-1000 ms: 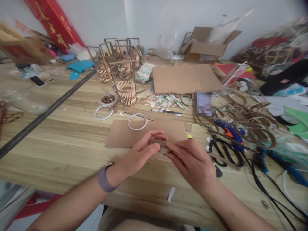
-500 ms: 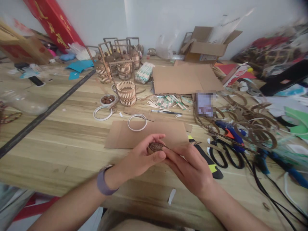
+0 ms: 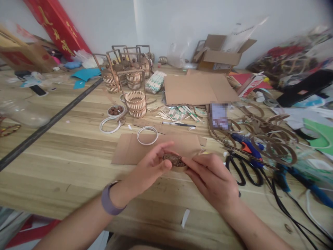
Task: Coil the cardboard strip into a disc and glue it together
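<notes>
Left grip (image 3: 147, 171), right grip (image 3: 214, 178), both holding brown disc (image 3: 174, 160), apparently coiled

The wooden table (image 3: 85, 187) carries a cardboard sheet (image 3: 127, 151) at centre, a basket (image 3: 136, 105) beyond it, a clear jar (image 3: 27, 114) at left.

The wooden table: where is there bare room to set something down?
Mostly bare: between the black bar and the nearer cardboard sheet, and between the held brown disc and near table edge, left of the paper scrap. Crowded: the right, with glue gun and brown strips, and the back, with baskets.
</notes>
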The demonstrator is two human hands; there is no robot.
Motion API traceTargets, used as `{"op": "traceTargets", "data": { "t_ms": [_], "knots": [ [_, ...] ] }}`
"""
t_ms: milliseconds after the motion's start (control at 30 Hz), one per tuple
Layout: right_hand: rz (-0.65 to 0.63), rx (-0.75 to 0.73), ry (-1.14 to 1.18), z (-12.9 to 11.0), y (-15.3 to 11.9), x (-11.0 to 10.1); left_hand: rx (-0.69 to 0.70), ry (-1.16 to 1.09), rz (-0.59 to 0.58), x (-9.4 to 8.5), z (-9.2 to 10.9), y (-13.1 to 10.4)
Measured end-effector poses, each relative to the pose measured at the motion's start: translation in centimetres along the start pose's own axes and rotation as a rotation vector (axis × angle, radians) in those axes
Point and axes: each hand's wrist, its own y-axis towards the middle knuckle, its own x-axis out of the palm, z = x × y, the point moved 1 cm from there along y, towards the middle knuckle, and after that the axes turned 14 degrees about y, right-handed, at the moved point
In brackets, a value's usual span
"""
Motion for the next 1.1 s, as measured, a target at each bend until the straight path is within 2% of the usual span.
{"op": "traceTargets", "data": {
  "t_ms": [100,200,300,467,633,767,867,1000,1100],
  "knots": [
    [-0.043,-0.07,-0.14,0.3,-0.2,0.3,0.0,0.103,0.099,0.2,-0.3,0.0],
    [-0.099,-0.127,-0.206,0.1,-0.5,0.7,-0.029,0.18,0.061,0.6,-0.9,-0.2],
    [-0.143,-0.132,-0.161,-0.2,-1.1,1.1,-0.046,0.17,0.025,0.9,-1.3,-0.4],
    [-0.065,-0.035,0.0,0.0,-2.0,1.2,-0.046,0.009,-0.04,0.9,-0.9,-0.5],
    [-0.01,0.048,0.096,-0.5,-0.8,0.5,-0.046,-0.131,-0.113,0.5,-0.3,-0.9],
    [0.005,0.031,0.116,-1.0,0.2,0.0,-0.01,-0.182,-0.185,0.0,-0.3,-1.1],
    [0.003,0.005,0.095,-0.5,0.0,0.0,0.024,-0.157,-0.216,-0.1,-0.4,-0.8],
    [-0.005,-0.063,0.068,0.3,-0.5,0.2,0.053,0.01,-0.12,0.1,-0.7,-0.2],
    [-0.062,-0.167,0.032,0.2,-0.2,0.3,0.011,0.144,-0.044,0.5,-0.8,-0.2]
  ]
}}
